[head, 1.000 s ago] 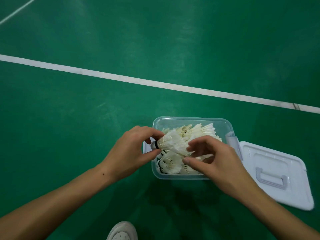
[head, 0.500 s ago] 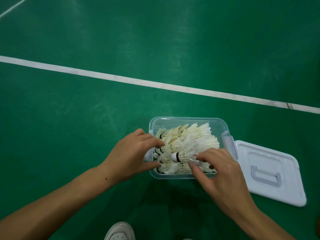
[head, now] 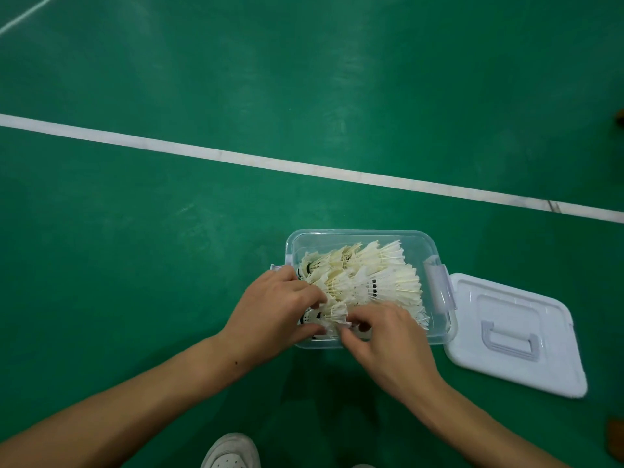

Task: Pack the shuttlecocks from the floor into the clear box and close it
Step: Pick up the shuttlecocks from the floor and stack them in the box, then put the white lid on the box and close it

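A clear box (head: 364, 233) stands open on the green floor, filled with several white feather shuttlecocks (head: 378, 275) lying on their sides. At the box's near-left corner my left hand (head: 273, 315) has its fingers and thumb curled round one shuttlecock (head: 332, 314). My right hand (head: 388, 339) comes in from the near side and pinches the same shuttlecock's feathers with its fingertips. The shuttlecocks under both hands are hidden. The white lid (head: 516, 336), handle up, lies flat on the floor just right of the box.
A white court line (head: 236, 157) crosses the floor beyond the box. A white shoe (head: 231, 452) shows at the bottom edge, below my arms. A latch flap (head: 439, 285) hangs on the box's right side.
My right hand carried a shuttlecock down to the box's near-left corner. My left hand moved in over that corner and closed on it.
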